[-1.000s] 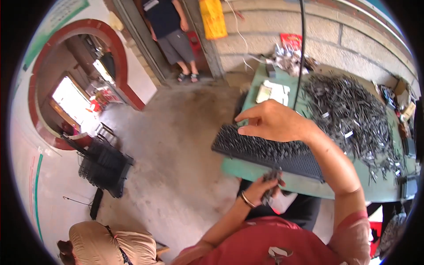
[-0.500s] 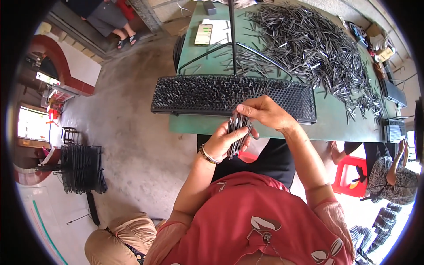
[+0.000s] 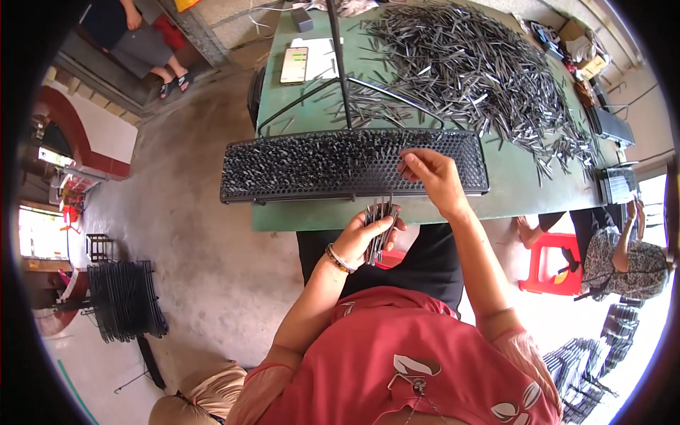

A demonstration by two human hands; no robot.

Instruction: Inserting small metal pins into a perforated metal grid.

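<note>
A bundle of thin dark metal strips stands roughly upright in my left hand, closed around it just below the table's front edge. Above it and to the right, my right hand is pinched at the front of a long black rack with a honeycomb of small holes. A thin dark strip, mostly hidden by the fingers, appears to be in that pinch. Strips fill the rack's left and middle holes densely; bare holes show toward its right end. A tall black wire handle rises behind the rack.
A large heap of loose strips covers the green table's back right. A phone lies on white paper at the back left. Black racks are stacked on the floor at left. Another person sits at right by a red stool.
My right hand has moved from the bundle up and right to the rack. The left hand stays around the bundle, slightly lower. The whole view has shifted a little.
</note>
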